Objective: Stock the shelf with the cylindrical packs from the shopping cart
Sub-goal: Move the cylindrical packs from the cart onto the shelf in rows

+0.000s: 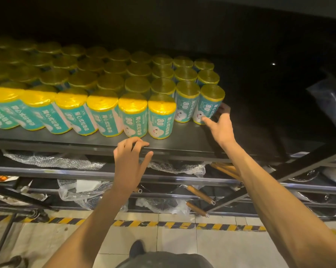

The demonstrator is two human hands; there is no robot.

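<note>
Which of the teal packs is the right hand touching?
The rightmost yellow-capped teal cylindrical pack at the row's end: the right hand has its thumb on its lower label. The left hand touches none.

Cylindrical packs (161,117) — front row shows about nine, with roughly four more rows behind; far left is blurred, so no exact total. One shelf (184,136) carries them. Two hands — left hand (131,159), right hand (220,128). Three wooden handles (200,194) below.
</note>
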